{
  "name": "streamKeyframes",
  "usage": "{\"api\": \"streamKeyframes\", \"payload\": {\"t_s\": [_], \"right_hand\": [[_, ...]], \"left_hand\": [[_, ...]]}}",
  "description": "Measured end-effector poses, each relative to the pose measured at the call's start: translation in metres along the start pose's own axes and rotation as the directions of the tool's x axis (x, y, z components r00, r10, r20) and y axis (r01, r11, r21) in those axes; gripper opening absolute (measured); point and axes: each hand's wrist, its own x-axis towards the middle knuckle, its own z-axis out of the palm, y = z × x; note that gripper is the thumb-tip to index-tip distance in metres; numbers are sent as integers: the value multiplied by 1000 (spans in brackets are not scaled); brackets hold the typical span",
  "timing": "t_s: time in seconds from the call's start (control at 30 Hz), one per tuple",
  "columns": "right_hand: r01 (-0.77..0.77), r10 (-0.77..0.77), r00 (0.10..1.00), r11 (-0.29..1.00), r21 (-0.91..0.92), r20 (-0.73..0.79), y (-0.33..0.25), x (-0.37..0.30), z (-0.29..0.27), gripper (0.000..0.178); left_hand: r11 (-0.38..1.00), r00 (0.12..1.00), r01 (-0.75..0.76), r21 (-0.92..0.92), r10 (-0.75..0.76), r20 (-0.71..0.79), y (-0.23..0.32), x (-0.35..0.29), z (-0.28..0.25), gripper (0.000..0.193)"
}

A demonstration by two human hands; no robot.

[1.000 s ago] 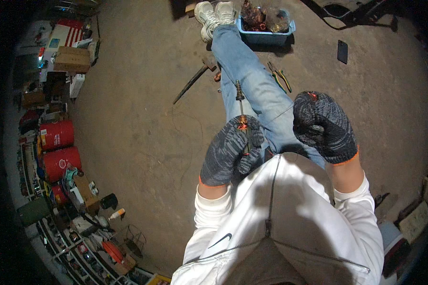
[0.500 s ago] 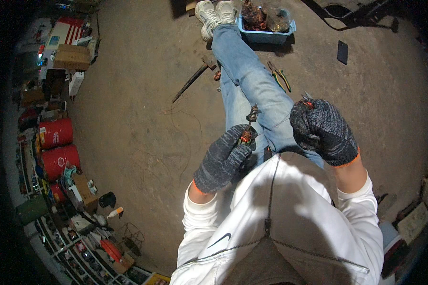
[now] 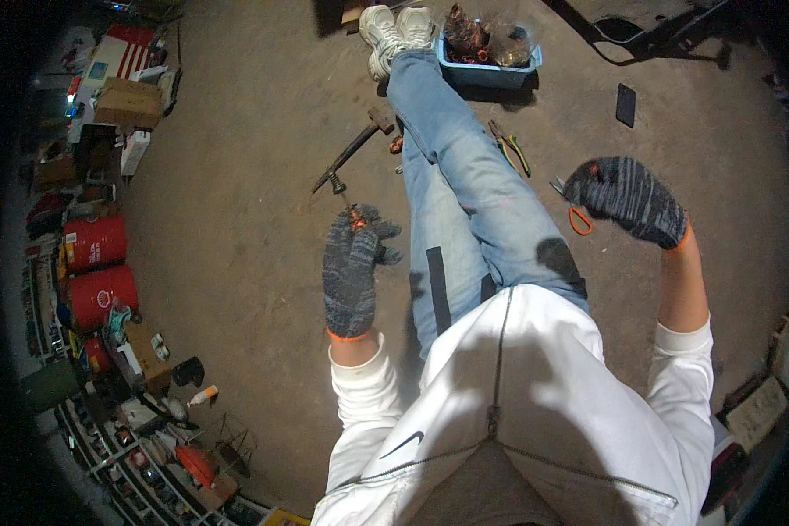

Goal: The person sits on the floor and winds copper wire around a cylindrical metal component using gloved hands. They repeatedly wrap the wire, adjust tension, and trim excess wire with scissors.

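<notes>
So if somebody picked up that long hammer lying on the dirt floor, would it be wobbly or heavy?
The long dark hammer on the floor looks like one straight rigid bar, so probably stiff, not floppy. Its blocky head sits at one end, so it would likely feel head-heavy. Lying flat, it seems unlikely to roll.

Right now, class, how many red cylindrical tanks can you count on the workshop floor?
2. One red cylindrical tank lies at the far left by the clutter; the second red tank lies just below it, side by side. Others may be hidden among the dark shelves.
</notes>
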Motion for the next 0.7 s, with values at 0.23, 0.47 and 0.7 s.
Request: {"api": "streamKeyframes", "payload": {"t_s": [0.23,0.47,0.7], "right_hand": [[-299,292,780,951,81,-553,7,15,0,24],[-18,115,986,797,604,-122,-65,37,68,33],[211,-201,977,947,241,-63,-78,51,105,31]], "left_hand": [[997,998,20,71,-24,59,0,-14,8,33],[984,995,-4,176,-13,97,12,-21,19,31],[874,969,-196,445,104,223,11,-34,20,24]]}}
